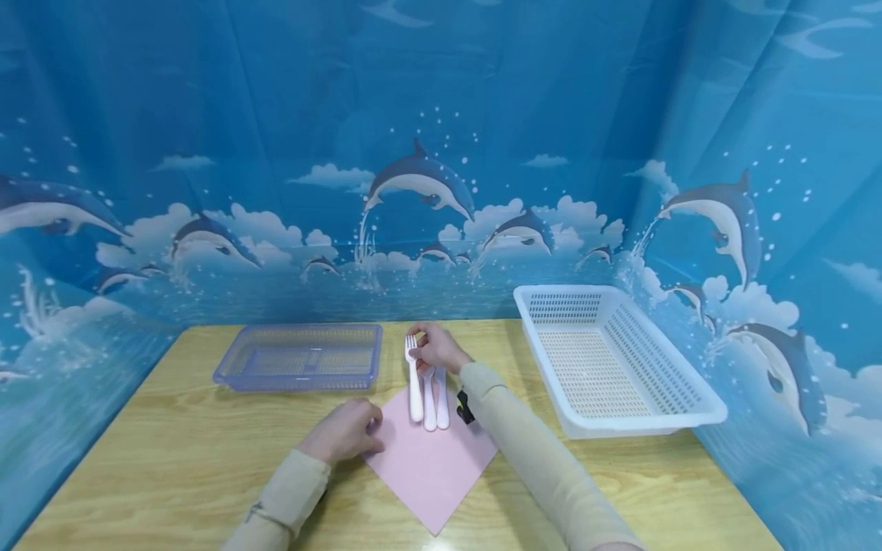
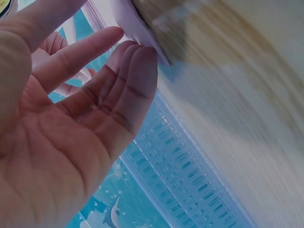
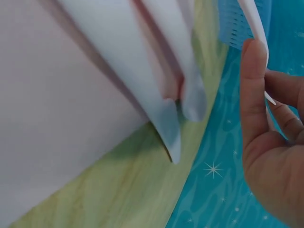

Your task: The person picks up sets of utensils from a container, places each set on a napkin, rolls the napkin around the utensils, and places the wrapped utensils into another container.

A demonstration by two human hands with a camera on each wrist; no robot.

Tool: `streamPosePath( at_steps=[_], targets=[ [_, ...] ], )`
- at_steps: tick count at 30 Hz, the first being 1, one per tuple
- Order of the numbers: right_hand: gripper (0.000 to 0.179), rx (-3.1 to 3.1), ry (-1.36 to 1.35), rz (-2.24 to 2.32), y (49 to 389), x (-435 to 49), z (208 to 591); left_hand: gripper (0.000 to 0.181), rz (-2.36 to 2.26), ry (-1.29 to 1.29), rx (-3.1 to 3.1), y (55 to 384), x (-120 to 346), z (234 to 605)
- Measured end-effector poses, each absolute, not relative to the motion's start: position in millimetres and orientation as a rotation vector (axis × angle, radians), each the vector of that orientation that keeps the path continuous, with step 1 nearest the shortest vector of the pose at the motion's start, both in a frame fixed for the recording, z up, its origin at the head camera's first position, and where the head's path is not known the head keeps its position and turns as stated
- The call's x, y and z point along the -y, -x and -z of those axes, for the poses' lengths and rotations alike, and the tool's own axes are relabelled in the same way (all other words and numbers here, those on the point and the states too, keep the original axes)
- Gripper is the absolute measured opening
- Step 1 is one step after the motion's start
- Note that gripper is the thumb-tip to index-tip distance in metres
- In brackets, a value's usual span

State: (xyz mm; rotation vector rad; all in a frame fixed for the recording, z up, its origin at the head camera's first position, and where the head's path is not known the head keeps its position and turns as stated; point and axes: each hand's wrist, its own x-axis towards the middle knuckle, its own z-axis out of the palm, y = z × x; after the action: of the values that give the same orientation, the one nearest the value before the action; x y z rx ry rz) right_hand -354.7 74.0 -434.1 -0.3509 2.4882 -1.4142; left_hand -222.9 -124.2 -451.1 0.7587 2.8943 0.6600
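A pink napkin (image 1: 436, 478) lies cornerwise on the table, with a white fork (image 1: 415, 394), a spoon (image 1: 429, 405) and a knife (image 1: 442, 402) side by side on its far part. My right hand (image 1: 441, 348) pinches the fork near its tines between thumb and fingers, beyond the napkin's far corner. In the right wrist view the fork (image 3: 256, 23) is raised off the surface, while the knife (image 3: 128, 52) and spoon (image 3: 194, 102) lie below. My left hand (image 1: 344, 431) is at the napkin's left corner, fingers loosely bent, fingertips right at the edge (image 2: 137, 28).
A clear purplish basket (image 1: 303, 380) stands at the back left of the wooden table (image 1: 207, 459). To the right is a larger white perforated basket (image 1: 648, 421). A blue dolphin-print curtain (image 1: 310, 99) hangs behind and along the sides.
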Motion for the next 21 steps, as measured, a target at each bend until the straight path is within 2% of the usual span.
streamPosePath(
  at_steps=[16, 21],
  targets=[
    [0.032, -2.761, 0.470, 1.079, 355.3, -74.4, 441.4, 0.023, -0.659, -0.804, -2.915, 222.7, 124.5, 450.3],
    [0.027, -2.786, 0.433, 1.022, 356.4, -77.1, 443.5, 0.023, -0.661, -0.780, -2.914, 221.8, 123.9, 451.0]
  ],
)
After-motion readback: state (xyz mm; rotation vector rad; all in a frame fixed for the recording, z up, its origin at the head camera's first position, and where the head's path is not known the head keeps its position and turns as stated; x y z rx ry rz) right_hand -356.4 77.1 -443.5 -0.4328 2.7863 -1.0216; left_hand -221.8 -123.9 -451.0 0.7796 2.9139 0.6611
